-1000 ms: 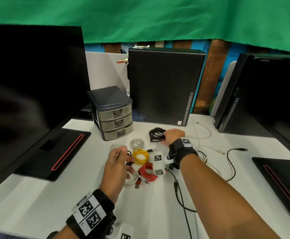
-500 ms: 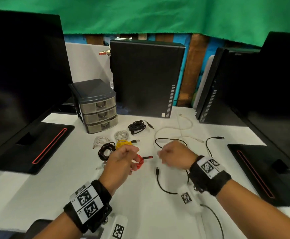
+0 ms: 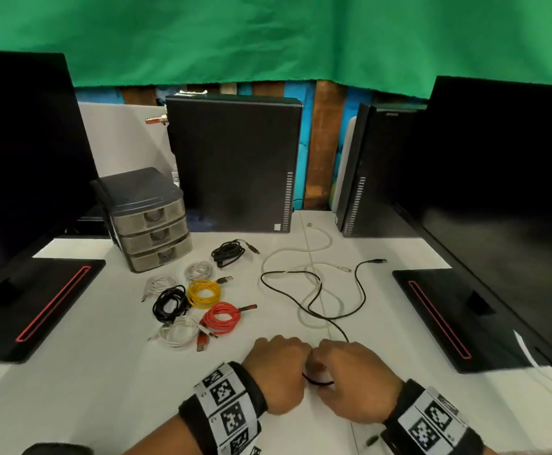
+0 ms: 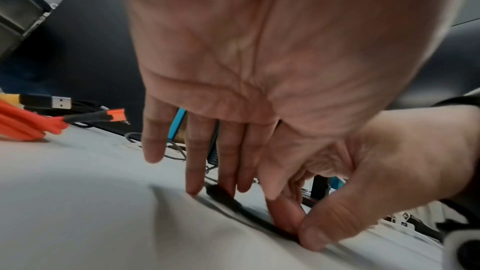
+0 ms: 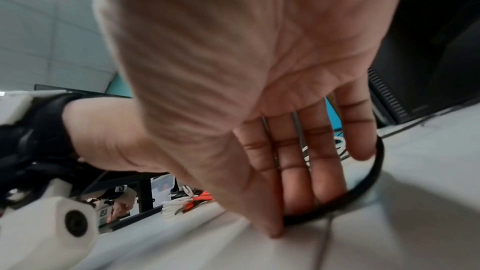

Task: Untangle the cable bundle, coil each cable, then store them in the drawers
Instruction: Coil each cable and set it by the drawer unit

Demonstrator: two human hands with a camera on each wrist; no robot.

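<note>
A loose black cable point(image 3: 361, 292) lies across the white table point(image 3: 103, 389), crossed with a loose white cable point(image 3: 320, 239). Its near end runs to my two hands at the front. My right hand point(image 3: 343, 372) pinches the black cable point(image 4: 259, 221) between thumb and forefinger, and a loop curves behind its fingers point(image 5: 324, 182). My left hand point(image 3: 279, 366) has straight fingers point(image 4: 194, 171) whose tips touch the cable's end. Several coiled cables lie left of centre, among them red point(image 3: 220, 318), yellow point(image 3: 204, 292) and black point(image 3: 169, 303). The grey three-drawer unit point(image 3: 149, 224) stands behind them with its drawers closed.
Dark monitors flank the table, their black bases at the left point(image 3: 31, 307) and right point(image 3: 448, 316). Two black computer towers point(image 3: 235, 165) stand along the back edge. Another black coil point(image 3: 230, 252) lies right of the drawers.
My right hand left the black coil by the drawers and drew back. Both hands moved to the table's front and met at the loose black cable's end.
</note>
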